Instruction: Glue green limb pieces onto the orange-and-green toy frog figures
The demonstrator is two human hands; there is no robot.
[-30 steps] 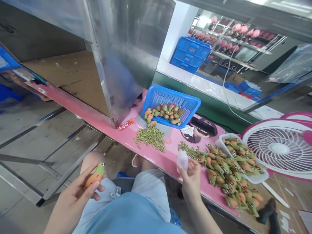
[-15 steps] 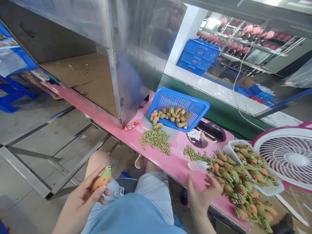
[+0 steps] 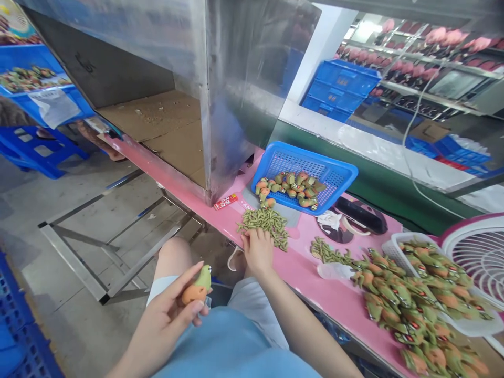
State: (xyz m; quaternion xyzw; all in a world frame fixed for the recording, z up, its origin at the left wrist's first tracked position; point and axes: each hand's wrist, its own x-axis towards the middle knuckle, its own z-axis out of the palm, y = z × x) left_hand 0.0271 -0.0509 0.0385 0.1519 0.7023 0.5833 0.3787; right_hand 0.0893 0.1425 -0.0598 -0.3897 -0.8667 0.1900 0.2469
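My left hand (image 3: pixel 173 317) is closed round a small orange-and-green figurine (image 3: pixel 197 290), held over my lap with its green end up. My right hand (image 3: pixel 259 252) reaches down to the front edge of a pile of small, curved green pieces (image 3: pixel 271 223). Its fingers are bent and pressed together at the pile, and what lies between the fingertips is hidden. Just behind that pile, a blue perforated basket (image 3: pixel 334 167) holds several orange-and-green figurine parts (image 3: pixel 293 184).
A big heap of green-and-orange figurines (image 3: pixel 409 310) covers the right of the pink table (image 3: pixel 303 273), beside a white basket (image 3: pixel 394 247) and a round fan (image 3: pixel 480 247). A smaller pile of green pieces (image 3: pixel 328 252) lies near it. A metal-sided box (image 3: pixel 208 131) stands at left.
My right hand has moved left, from beside the figurine heap to the pile of small green pieces. The left hand keeps the figurine. The view has shifted left.
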